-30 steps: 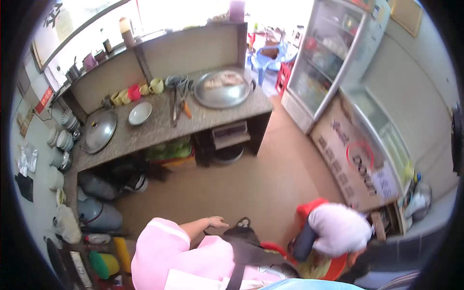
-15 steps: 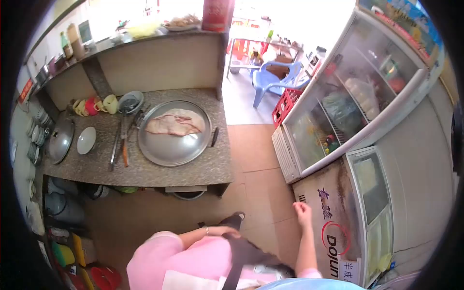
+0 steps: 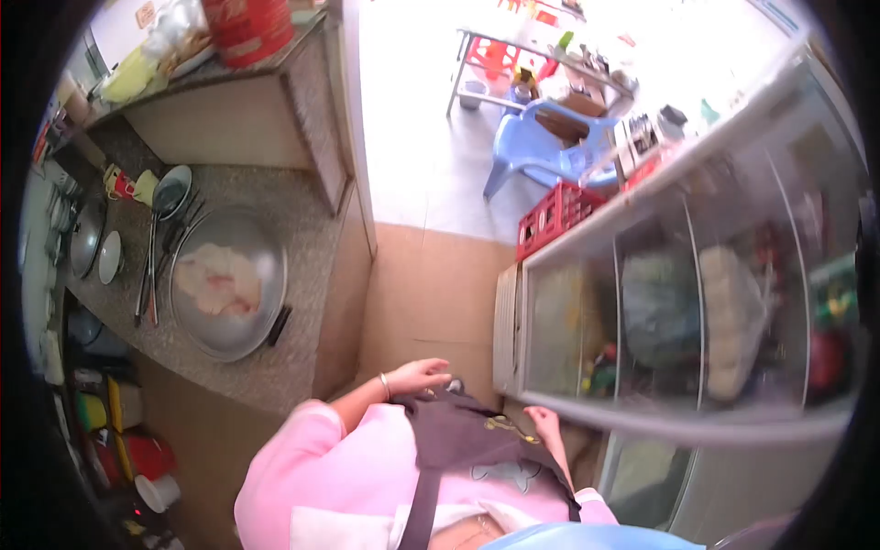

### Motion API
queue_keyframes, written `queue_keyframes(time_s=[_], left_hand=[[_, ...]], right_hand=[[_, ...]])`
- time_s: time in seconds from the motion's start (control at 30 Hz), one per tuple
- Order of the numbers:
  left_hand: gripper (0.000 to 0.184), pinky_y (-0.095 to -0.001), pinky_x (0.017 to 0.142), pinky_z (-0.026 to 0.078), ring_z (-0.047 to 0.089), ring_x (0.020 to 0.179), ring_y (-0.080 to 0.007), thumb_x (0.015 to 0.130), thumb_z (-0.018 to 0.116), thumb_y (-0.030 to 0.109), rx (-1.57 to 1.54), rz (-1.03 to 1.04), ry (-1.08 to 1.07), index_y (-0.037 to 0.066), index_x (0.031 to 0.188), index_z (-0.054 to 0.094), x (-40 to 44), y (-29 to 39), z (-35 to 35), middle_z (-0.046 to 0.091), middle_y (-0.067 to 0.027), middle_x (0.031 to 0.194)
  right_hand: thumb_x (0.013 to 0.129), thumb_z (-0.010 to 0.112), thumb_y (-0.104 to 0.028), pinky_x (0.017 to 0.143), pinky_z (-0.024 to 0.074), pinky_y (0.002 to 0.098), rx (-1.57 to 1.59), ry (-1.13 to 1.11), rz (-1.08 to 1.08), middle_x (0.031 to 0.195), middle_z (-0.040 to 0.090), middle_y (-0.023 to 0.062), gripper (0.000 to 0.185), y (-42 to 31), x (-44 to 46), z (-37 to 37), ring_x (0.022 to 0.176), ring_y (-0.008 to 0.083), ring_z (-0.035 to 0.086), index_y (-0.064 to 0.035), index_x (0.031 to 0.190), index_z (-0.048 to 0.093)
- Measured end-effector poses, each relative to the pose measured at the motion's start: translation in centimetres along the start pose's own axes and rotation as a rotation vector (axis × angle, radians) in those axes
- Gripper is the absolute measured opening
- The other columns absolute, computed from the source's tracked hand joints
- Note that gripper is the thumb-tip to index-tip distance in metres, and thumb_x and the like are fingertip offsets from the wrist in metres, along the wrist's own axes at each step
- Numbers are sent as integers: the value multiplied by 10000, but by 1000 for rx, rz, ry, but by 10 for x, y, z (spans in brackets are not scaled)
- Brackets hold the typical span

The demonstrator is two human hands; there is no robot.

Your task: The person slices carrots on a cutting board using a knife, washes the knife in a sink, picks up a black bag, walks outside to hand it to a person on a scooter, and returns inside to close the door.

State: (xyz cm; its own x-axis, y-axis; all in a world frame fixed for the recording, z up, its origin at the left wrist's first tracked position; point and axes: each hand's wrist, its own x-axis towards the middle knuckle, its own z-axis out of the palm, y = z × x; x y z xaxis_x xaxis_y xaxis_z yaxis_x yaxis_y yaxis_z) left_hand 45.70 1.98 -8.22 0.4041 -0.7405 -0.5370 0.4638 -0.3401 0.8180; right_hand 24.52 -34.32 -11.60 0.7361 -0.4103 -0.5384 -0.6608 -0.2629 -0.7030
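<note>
My left hand (image 3: 419,375), with a bracelet at its wrist, is held in front of the dark apron (image 3: 467,431), its fingers stretched out and nothing in them. On the other side of the apron, my right hand (image 3: 544,423) is raised near the fridge's lower edge, fingers loosely bent and empty. A round metal pan (image 3: 229,335) lies on the stone counter (image 3: 307,215) to the left, with a pale, flat piece of what looks like meat (image 3: 218,280) in it. Long-handled utensils (image 3: 151,266) lie beside the pan, near a white bowl (image 3: 110,258).
A glass-door fridge (image 3: 660,408) fills the right side. Ahead, a doorway leads past a red crate (image 3: 555,217) to a blue plastic chair (image 3: 541,147) and a metal table (image 3: 541,60). A red container (image 3: 246,32) stands on the shelf above the counter.
The view has swung right, towards the doorway and fridge, and the counter has shifted left. The crouching person is out of view. My right hand has come closer to the apron.
</note>
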Motion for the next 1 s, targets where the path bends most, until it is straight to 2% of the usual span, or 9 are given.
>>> queue_keyframes(time_s=[0.03,0.07,0.13,0.33,0.47,0.5,0.57,0.77,1.0], left_hand=[[728,-352,1034,396,484,1249,-272,905,579,477,207,54,72,27,1427,343,18,18,-2,470,-202,1372],[711,-345,1052,370,449,1281,-268,915,560,485,118,69,-38,24,1419,362,19,46,-4,465,-194,1382],[622,-320,1070,323,430,1284,-213,948,540,438,75,80,-164,58,1416,389,41,80,-10,479,-134,1375],[593,-313,1072,312,399,1300,-194,966,510,427,-59,172,135,48,1409,404,161,156,-140,460,-109,1393],[542,-278,959,425,524,1117,-128,958,541,402,-35,282,242,61,1370,452,214,225,-238,560,-54,1247],[539,-275,956,426,521,1105,-123,959,540,392,4,43,270,51,1367,451,203,274,-255,564,-54,1223],[572,-295,995,395,498,1176,-157,956,522,427,-67,51,342,43,1372,441,225,277,-283,550,-86,1276],[624,-331,1012,398,507,1211,-231,927,544,468,-175,-1,622,28,1359,452,242,323,-404,532,-148,1316],[525,-300,964,431,549,1124,-181,917,626,339,-636,223,1211,8,1303,495,290,347,-414,570,-124,1239]], right_hand=[[887,612,-190,686,479,278,70,7,-285,839,676,19,201,-25,75,-19,742,93,576,-22,976,680],[907,581,-161,790,481,280,-39,-20,-175,922,688,27,203,-74,130,-39,856,118,603,-47,1038,686],[926,546,-147,845,466,275,118,-47,-408,1030,671,22,228,-216,201,-57,966,120,599,-36,1084,667],[952,506,-231,909,436,277,56,-532,-612,1181,624,37,316,-475,360,-14,1062,119,567,-8,1115,659],[955,544,-282,1023,370,326,-45,-956,-374,1270,570,69,419,-493,417,43,1158,176,519,-19,1281,548],[950,557,-284,1015,378,326,-120,-1028,-298,1283,561,69,421,-500,435,42,1162,180,518,-21,1279,550],[938,587,-297,1005,378,314,-133,-1059,-116,1299,554,74,434,-542,457,34,1174,178,509,-38,1284,553],[893,617,-159,865,468,309,-243,-918,-738,1057,669,73,267,-704,635,138,957,164,609,-55,1137,652],[874,619,-61,783,482,315,-228,-1686,-1331,989,652,102,152,-961,539,294,895,203,620,-18,1007,679]])
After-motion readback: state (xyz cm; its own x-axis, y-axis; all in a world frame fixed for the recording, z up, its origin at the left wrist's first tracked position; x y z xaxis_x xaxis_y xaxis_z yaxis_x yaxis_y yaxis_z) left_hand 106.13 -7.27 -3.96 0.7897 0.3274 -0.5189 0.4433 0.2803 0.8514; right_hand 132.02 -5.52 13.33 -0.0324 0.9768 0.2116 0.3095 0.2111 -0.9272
